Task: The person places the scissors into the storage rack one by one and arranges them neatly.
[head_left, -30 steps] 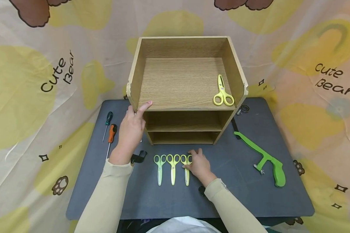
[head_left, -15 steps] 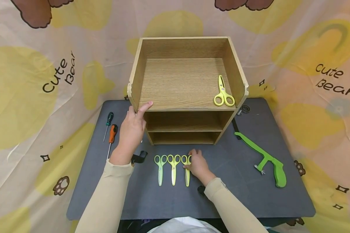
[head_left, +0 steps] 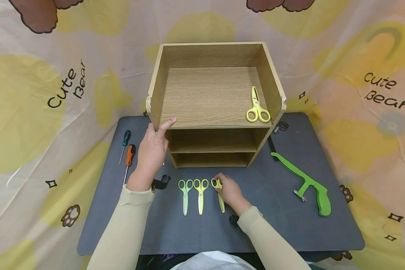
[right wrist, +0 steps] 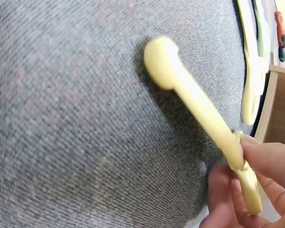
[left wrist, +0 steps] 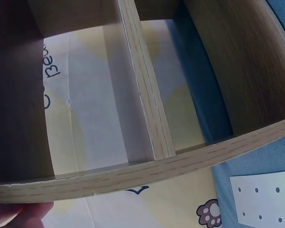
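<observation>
My left hand (head_left: 150, 152) grips the left front edge of a wooden shelf unit (head_left: 209, 95), thumb on its upper board. The left wrist view shows the unit's side edge (left wrist: 109, 180) with fingertips (left wrist: 23, 216) at lower left. My right hand (head_left: 230, 190) pinches yellow scissors (head_left: 222, 204) by the finger loops. Their blade slants to the right, and the right wrist view has the rounded blade tip (right wrist: 161, 61) close over the grey cloth. To their left lie yellow scissors (head_left: 200, 198) and pale green scissors (head_left: 185, 202). Another yellow pair (head_left: 255, 108) rests on the upper board.
Two screwdrivers, orange (head_left: 130, 152) and dark green (head_left: 126, 138), lie on the table (head_left: 189, 236) left of the unit. On the right are a green-handled tool (head_left: 322, 202) with a black blade and a black ring-shaped item (head_left: 283, 125). Lower compartments (head_left: 216, 139) face forward.
The right hand's scissors have turned, their blade swinging right, away from the other two pairs. Its fingers have closed farther over the loops. The left hand holds its place.
</observation>
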Demonstrator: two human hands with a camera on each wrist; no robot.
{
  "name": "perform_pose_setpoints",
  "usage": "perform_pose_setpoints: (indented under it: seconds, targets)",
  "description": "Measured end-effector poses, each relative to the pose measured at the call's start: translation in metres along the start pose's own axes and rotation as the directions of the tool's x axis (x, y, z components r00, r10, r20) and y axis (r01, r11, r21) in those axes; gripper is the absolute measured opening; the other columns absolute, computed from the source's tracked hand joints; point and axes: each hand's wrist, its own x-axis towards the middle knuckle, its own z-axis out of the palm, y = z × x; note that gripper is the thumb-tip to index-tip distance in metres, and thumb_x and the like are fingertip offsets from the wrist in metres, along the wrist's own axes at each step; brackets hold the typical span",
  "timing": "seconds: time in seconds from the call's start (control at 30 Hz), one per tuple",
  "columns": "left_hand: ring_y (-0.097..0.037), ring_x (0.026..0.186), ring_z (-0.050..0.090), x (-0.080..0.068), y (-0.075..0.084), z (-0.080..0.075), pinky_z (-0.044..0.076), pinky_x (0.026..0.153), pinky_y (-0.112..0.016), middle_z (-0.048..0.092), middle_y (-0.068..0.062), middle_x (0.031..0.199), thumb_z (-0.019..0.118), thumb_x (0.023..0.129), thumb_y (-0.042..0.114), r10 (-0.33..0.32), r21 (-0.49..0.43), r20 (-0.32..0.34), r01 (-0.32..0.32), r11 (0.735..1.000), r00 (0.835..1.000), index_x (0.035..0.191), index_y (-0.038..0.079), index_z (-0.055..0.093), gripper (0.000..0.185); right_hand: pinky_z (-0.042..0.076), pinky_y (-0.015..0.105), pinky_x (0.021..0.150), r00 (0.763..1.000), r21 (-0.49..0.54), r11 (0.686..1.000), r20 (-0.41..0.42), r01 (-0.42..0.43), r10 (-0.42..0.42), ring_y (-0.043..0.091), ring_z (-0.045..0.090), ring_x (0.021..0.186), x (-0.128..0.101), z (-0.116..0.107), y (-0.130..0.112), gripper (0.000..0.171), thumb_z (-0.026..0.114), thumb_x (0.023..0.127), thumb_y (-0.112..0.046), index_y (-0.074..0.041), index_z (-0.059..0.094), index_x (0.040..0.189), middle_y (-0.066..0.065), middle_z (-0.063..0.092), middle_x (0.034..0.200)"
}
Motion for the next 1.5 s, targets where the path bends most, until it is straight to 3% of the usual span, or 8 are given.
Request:
perform_pose_setpoints:
  seconds: [0.13, 0.47, 0.63, 0.8, 1.03, 1.33, 1.5]
  targets:
    - [-0.039, 0.079, 0.049, 0.000, 0.000, 0.000, 0.048, 0.054, -0.049, 0.050, -0.031, 0.113, 0.052, 0.097, -0.010, -0.005, -0.004, 0.008, 0.005, 1.000, 1.000, 0.149, 0.040, 0.037, 0.074, 0.054, 0.047, 0.084, 1.000, 0.026, 1.000, -0.001, -0.002, 0.002, 0.031, 0.067, 0.101, 0.000, -0.001, 0.000, 0.037, 0.083, 0.089, -0.004, -0.012, 0.068, 0.122, 0.013, 0.067, 0.114]
    - [-0.041, 0.082, 0.052, 0.000, 0.000, 0.001, 0.050, 0.056, -0.051, 0.050, -0.032, 0.115, 0.053, 0.097, -0.010, 0.014, -0.004, -0.004, -0.014, 1.000, 1.000, 0.150, 0.039, 0.037, 0.074, 0.052, 0.043, 0.075, 0.999, 0.088, 0.996, -0.046, -0.005, 0.009, 0.024, 0.060, 0.086, -0.003, -0.013, -0.002, 0.033, 0.082, 0.089, -0.001, -0.012, 0.071, 0.118, 0.006, 0.065, 0.098]
    - [-0.041, 0.080, 0.051, -0.001, -0.001, 0.002, 0.049, 0.055, -0.051, 0.049, -0.031, 0.110, 0.052, 0.096, -0.011, 0.021, -0.006, -0.023, -0.021, 1.000, 1.000, 0.150, 0.038, 0.038, 0.073, 0.051, 0.045, 0.074, 0.997, 0.083, 0.997, -0.077, 0.005, 0.002, 0.024, 0.061, 0.086, -0.008, -0.023, -0.006, 0.034, 0.082, 0.089, -0.001, -0.014, 0.070, 0.118, 0.007, 0.065, 0.098]
    - [-0.040, 0.080, 0.051, -0.002, -0.001, 0.003, 0.049, 0.056, -0.052, 0.050, -0.030, 0.109, 0.051, 0.097, -0.010, 0.025, -0.002, -0.036, -0.025, 1.000, 0.999, 0.149, 0.038, 0.038, 0.072, 0.052, 0.045, 0.073, 0.993, 0.078, 0.996, -0.115, 0.044, -0.035, 0.025, 0.063, 0.087, -0.013, -0.033, -0.011, 0.037, 0.083, 0.088, -0.003, -0.015, 0.070, 0.121, 0.007, 0.064, 0.099]
    - [-0.042, 0.083, 0.053, -0.001, 0.000, 0.003, 0.050, 0.057, -0.053, 0.050, -0.032, 0.113, 0.052, 0.097, -0.009, 0.021, -0.010, -0.035, -0.021, 1.000, 0.999, 0.149, 0.037, 0.038, 0.071, 0.050, 0.036, 0.063, 0.988, 0.100, 0.992, -0.146, 0.071, -0.056, 0.021, 0.063, 0.081, -0.022, -0.051, -0.023, 0.042, 0.084, 0.087, -0.003, -0.018, 0.070, 0.124, 0.005, 0.064, 0.106]
    - [-0.043, 0.086, 0.054, -0.002, 0.000, 0.003, 0.051, 0.058, -0.054, 0.050, -0.032, 0.118, 0.052, 0.099, -0.008, -0.002, -0.020, -0.031, 0.001, 1.000, 1.000, 0.149, 0.038, 0.038, 0.070, 0.051, 0.032, 0.062, 0.959, 0.105, 0.974, -0.223, 0.200, -0.173, 0.016, 0.060, 0.077, -0.035, -0.079, -0.044, 0.054, 0.084, 0.086, 0.000, -0.019, 0.070, 0.134, 0.000, 0.062, 0.101]
    - [-0.043, 0.086, 0.054, -0.002, 0.000, 0.003, 0.052, 0.058, -0.054, 0.050, -0.033, 0.119, 0.052, 0.099, -0.008, -0.006, -0.017, -0.025, 0.006, 1.000, 1.000, 0.149, 0.039, 0.037, 0.071, 0.050, 0.031, 0.062, 0.950, 0.099, 0.970, -0.244, 0.222, -0.192, 0.014, 0.057, 0.076, -0.039, -0.089, -0.050, 0.060, 0.085, 0.085, 0.001, -0.020, 0.068, 0.139, -0.001, 0.061, 0.099]
